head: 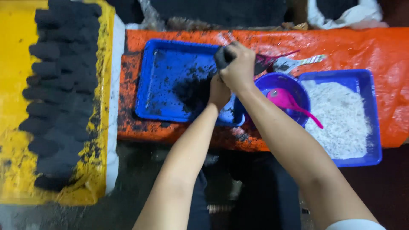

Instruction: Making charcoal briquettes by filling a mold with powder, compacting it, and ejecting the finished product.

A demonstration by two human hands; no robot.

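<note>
- Right hand (238, 68) clenched round a dark black charcoal-like lump (221, 57), above the right edge of a shallow blue plastic tray (170, 81) dusted with black powder.
- Lump pokes out of the fist toward upper left; long axis hard to tell, mostly hidden.
- Left hand (218, 91) just below the right, touching it, curled; grip contents cannot tell.
- Near right: purple round bowl (294, 85) with pink plastic spoon (289, 102), then blue tray of white grainy powder (341, 115).
- Far left: rows of black cylindrical briquettes (59, 98) on yellow sheet (12, 85).
- Orange tarp (375, 47) under the trays.
</note>
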